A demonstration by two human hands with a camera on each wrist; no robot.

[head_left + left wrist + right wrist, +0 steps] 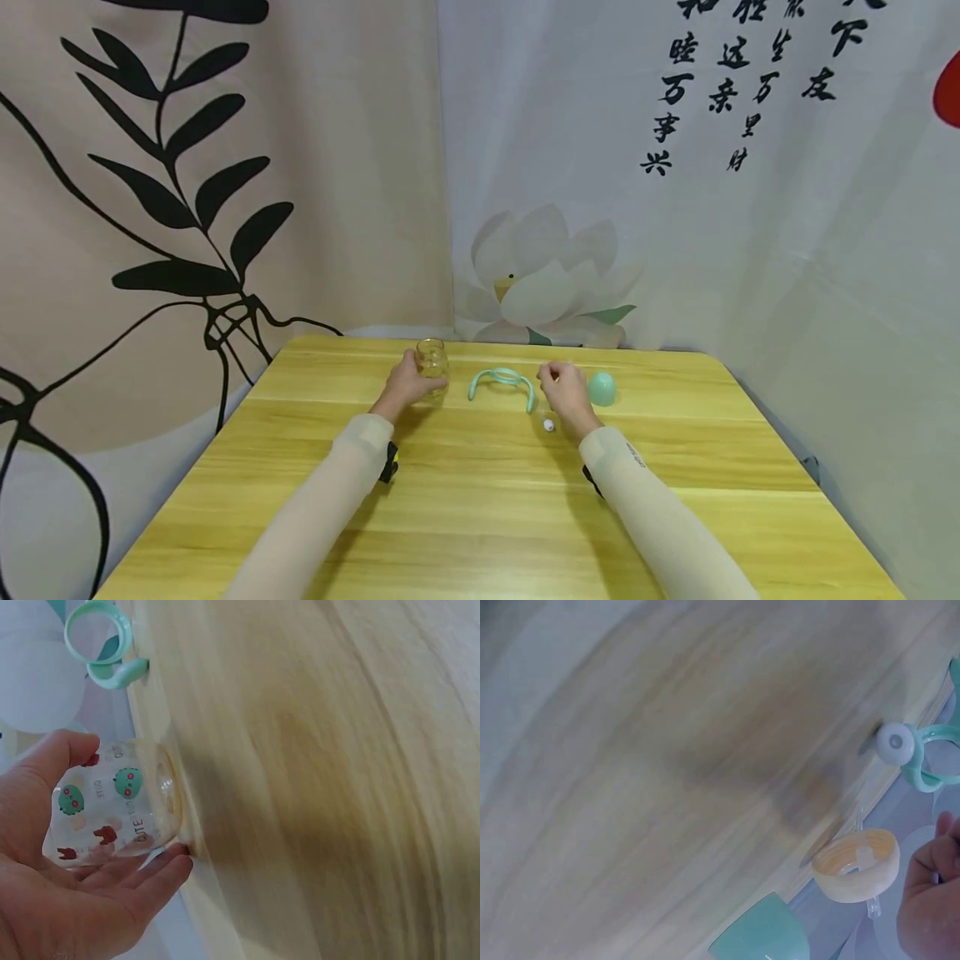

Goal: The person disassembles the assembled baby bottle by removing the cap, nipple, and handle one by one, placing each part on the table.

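Observation:
My left hand (411, 383) grips a clear baby bottle (112, 802) printed with green and red figures, thumb on one side and fingers on the other. Its base is close over the table in the left wrist view. The right hand (567, 393) has curled fingers above the table; its fingertips are out of the right wrist view, so I cannot tell whether they pinch anything. Beside that hand is a cream screw ring (855, 889) with a clear straw piece through it. A small white ball (549, 425) lies on the table in front of the right hand.
A mint-green handle piece (504, 377) stands between the hands. To the right of the right hand is a mint-green dome cap (602, 389). The wooden table (480, 517) ends at a printed curtain (540, 167) behind it.

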